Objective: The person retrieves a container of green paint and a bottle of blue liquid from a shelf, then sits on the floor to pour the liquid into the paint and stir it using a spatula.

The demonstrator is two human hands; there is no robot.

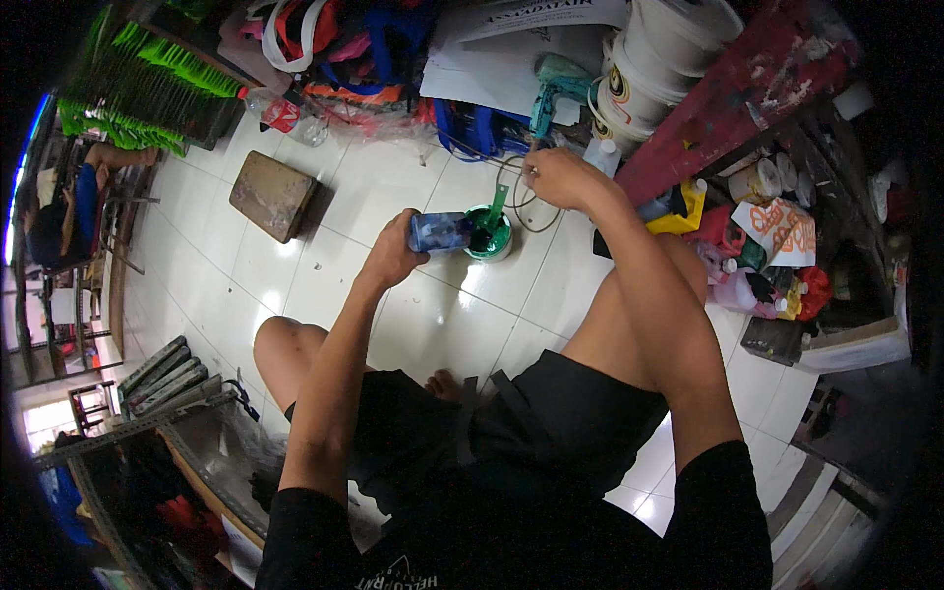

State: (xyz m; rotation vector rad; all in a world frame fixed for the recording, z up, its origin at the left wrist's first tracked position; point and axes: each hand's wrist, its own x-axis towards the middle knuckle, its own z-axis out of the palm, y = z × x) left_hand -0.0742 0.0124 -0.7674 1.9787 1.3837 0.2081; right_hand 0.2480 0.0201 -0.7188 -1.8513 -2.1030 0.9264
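My left hand (393, 250) is closed around a clear jar stained blue (440, 232), tipped on its side with its mouth toward the right. That mouth is at the rim of a small tub of green paint (489, 242) on the floor. A green spatula (499, 202) stands in the paint, leaning on the tub's edge. My right hand (565, 179) is above and right of the tub, its fingers pinched together; what they hold, if anything, is too small to make out. Just beyond those fingers lies a teal hair dryer or heat gun (553, 87).
A worn brown box (272, 197) sits on the tiles at left, near a plastic bottle (285, 115). White buckets (644, 79) and a paint-spattered red board (733, 103) stand far right. Several containers (747, 285) crowd the right side. A cable (531, 218) loops beside the tub.
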